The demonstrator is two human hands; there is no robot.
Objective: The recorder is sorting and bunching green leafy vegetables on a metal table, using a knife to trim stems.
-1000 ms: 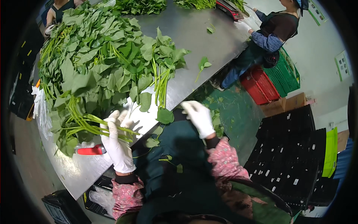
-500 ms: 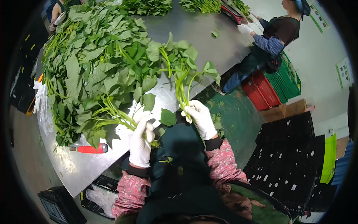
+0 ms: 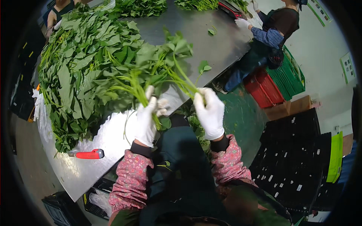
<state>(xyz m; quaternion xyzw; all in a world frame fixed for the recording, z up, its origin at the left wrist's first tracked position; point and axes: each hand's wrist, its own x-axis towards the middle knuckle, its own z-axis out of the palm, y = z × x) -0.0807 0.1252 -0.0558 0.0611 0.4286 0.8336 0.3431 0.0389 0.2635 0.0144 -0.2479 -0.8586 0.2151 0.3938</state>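
My left hand (image 3: 146, 122), in a white glove, is closed round the stems of a bunch of leafy greens (image 3: 134, 84) above the near edge of the metal table. The leaves of that bunch point away from me and overlap the big pile of leafy greens (image 3: 71, 71) on the left. To its right, my gloved right hand (image 3: 210, 113) pinches the stem ends of a few more sprigs (image 3: 183, 77), which lean left so that their leaves meet the left bunch. A red-handled tool (image 3: 90, 154) lies on the table near its left corner.
More bunches of greens (image 3: 141, 7) lie at the table's far side. A co-worker (image 3: 277, 28) stands at the far right beside a red-and-black device (image 3: 230, 9). Red (image 3: 264, 90) and green crates (image 3: 288, 71) and black crates (image 3: 290, 158) stand on the right.
My left hand has risen, its bunch now pointing away from me. The right hand's sprigs have tilted left towards that bunch, and the hand has shifted slightly right.
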